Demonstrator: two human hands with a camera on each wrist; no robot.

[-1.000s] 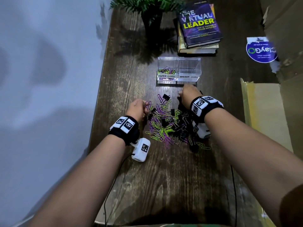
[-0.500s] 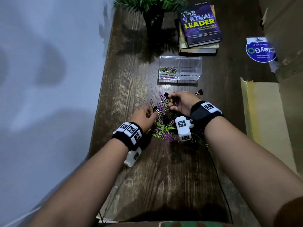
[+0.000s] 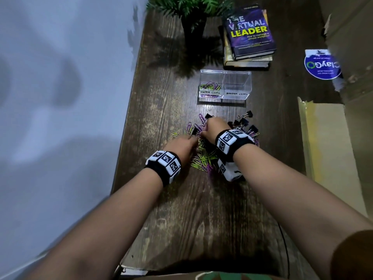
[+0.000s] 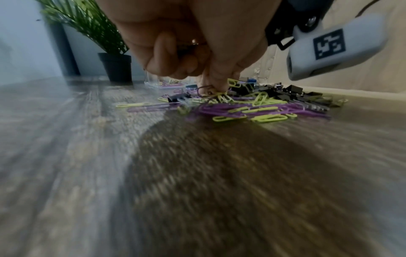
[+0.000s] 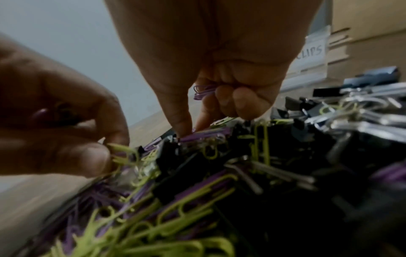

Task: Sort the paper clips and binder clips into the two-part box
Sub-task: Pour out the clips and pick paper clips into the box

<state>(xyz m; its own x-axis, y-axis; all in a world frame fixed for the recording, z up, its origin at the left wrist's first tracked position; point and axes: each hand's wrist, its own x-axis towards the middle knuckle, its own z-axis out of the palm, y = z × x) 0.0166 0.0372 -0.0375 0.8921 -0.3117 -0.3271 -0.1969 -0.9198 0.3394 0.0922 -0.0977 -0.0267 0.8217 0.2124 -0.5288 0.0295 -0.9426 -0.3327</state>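
Note:
A mixed pile of green and purple paper clips (image 3: 203, 158) and black binder clips (image 3: 245, 123) lies on the dark wooden table (image 3: 181, 219). Beyond it stands the clear two-part box (image 3: 237, 83); the side labelled PAPER CLIPS holds several clips, and nothing shows in the BINDER CLIPS side. My left hand (image 4: 216, 87) is down on the pile's left side, pinching green paper clips (image 4: 219, 94). My right hand (image 5: 189, 132) keeps purple paper clips (image 5: 203, 92) in its curled fingers while thumb and forefinger pinch another purple one in the pile.
A potted plant (image 3: 193, 27) and a stack of books (image 3: 249, 37) stand behind the box. Cardboard (image 3: 331, 142) lies along the right edge, with a blue round sticker (image 3: 322, 65) beyond it. The wall runs along the table's left edge.
My right hand has turned palm down and dropped back onto the pile. My left hand has moved forward into the clips beside it.

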